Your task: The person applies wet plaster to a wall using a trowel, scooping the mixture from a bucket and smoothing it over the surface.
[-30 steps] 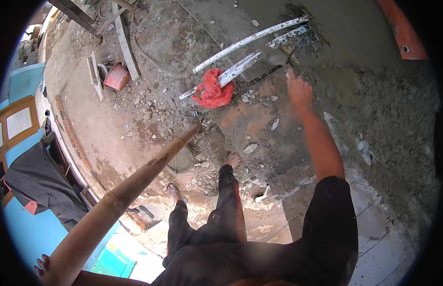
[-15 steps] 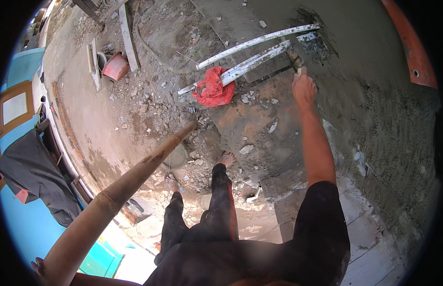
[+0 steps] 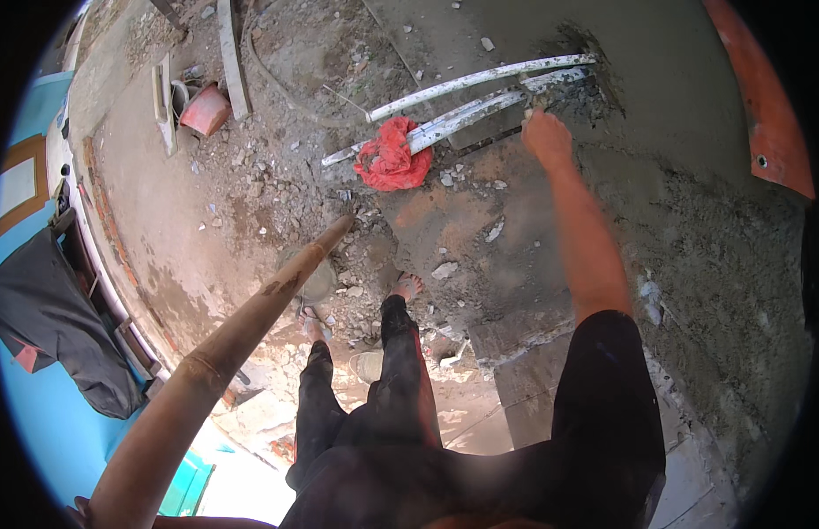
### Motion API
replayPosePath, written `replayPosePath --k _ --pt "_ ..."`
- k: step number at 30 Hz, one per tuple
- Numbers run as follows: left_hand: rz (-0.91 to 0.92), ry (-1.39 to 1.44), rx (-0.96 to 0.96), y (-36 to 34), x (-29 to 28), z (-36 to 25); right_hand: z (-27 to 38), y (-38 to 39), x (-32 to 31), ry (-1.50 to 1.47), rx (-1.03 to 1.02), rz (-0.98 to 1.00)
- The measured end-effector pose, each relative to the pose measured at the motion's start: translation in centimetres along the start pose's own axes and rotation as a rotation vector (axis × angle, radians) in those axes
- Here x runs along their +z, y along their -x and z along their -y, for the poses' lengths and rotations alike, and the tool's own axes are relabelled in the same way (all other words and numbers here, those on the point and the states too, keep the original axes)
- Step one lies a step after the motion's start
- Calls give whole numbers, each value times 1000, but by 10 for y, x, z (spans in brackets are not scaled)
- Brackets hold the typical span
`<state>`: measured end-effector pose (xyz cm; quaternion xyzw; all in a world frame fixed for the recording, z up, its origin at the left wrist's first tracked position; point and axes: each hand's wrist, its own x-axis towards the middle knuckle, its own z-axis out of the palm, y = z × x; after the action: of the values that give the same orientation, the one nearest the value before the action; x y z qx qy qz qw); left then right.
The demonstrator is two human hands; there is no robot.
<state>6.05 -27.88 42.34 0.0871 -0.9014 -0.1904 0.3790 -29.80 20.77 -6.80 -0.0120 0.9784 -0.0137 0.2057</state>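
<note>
My right hand [image 3: 547, 139] reaches forward at the right, its fingers closed round a short mortar-smeared handle [image 3: 534, 103]. The tool's working end is hard to make out. Just beyond it lie two white, dirt-spotted strips [image 3: 480, 81], like split pipe. A crumpled red plastic bag [image 3: 393, 159] rests over the left part of the nearer strip. At the lower left edge, my left hand [image 3: 78, 510] is mostly hidden behind a bamboo pole [image 3: 206, 366]; its visible fingertips curl against it. That pole slants from the lower left toward the rubble near my feet.
Wet grey mortar [image 3: 691, 132] spreads across the right side. A red-orange panel [image 3: 762, 106] stands at the far right. Loose rubble [image 3: 268, 167] covers the middle ground. Further left are a red bucket [image 3: 205, 110] on its side, wooden planks [image 3: 233, 62] and a black sheet [image 3: 61, 317].
My right hand has moved a little forward and left with the tool, beside the white strips. The view has shifted slightly. My left hand stays by the bamboo pole.
</note>
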Motion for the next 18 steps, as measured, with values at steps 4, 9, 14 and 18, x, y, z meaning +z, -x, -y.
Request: replayPosePath --k 4,9,14,18 --pt "140 -13 52 4 -3 2 -41 13 28 -238 333 -290" --pt "266 -37 128 1 9 2 -59 28 82 -342 183 -200" --pt "391 -59 181 -1 11 -3 -60 42 118 -568 357 -436" --pt "479 -107 241 -11 -3 0 -64 50 149 -629 185 -287"
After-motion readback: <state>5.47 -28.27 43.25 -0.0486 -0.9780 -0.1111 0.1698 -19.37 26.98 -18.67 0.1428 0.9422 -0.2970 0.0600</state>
